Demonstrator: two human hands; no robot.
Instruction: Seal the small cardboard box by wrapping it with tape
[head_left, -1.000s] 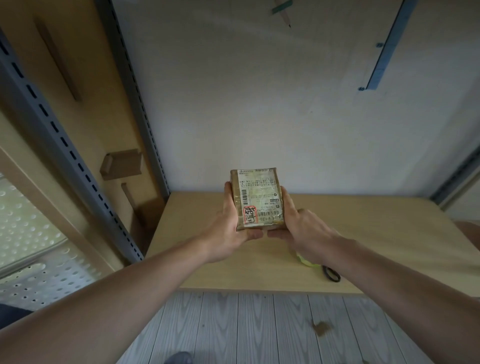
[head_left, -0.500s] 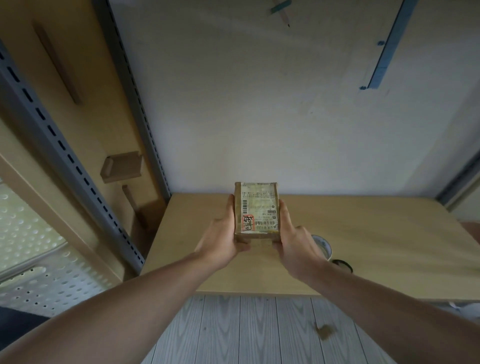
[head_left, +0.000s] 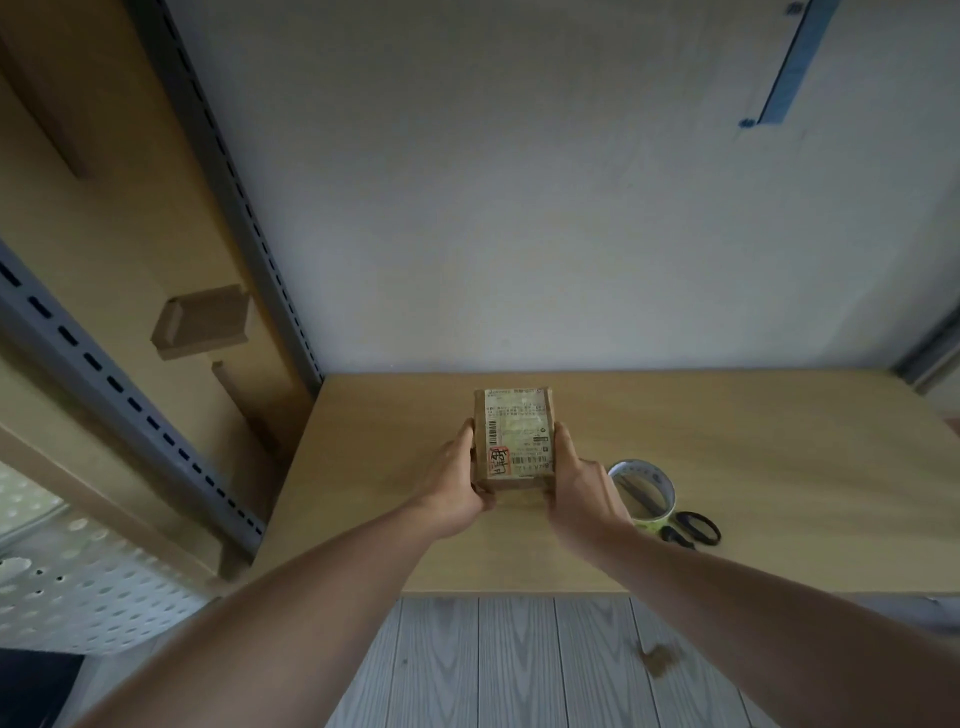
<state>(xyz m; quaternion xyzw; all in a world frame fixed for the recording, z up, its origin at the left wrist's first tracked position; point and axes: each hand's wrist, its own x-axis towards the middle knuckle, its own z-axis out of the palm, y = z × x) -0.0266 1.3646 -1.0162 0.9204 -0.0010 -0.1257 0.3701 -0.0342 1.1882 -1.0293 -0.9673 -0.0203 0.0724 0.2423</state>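
A: From the head view, where is the small cardboard box (head_left: 514, 441)?

B: Over the middle of the wooden table (head_left: 753, 441), nearer its back edge, held between both hands. Its near end sits low against the tabletop, but I cannot tell whether it touches.

A: How does it look?

B: Brown, oblong, with its long axis pointing away from the person and the flaps closed. A pale shipping label covers most of the top face, with barcodes along its left side and near end. A red-orange sticker (head_left: 497, 461) with dark handwriting sits at the near left corner. The print is too small to read.

A: And the fingers?

B: The left hand (head_left: 457, 488) grips the left side, with the thumb lying along the upper edge and the fingers curled round the near corner. The right hand (head_left: 576, 483) mirrors it on the right side. Both clasp the box, and neither holds anything else.

A: What else is on the table?

B: A tape roll (head_left: 655, 519) lies flat just right of the right wrist. Black-handled scissors (head_left: 693, 530) are beside it, with their blades reaching into the ring.

A: What surrounds the table?

B: A pale wall with a blue strip (head_left: 789, 67) is behind it, a slotted metal upright (head_left: 244, 208) stands at left, and grey floor planks (head_left: 519, 665) lie below.
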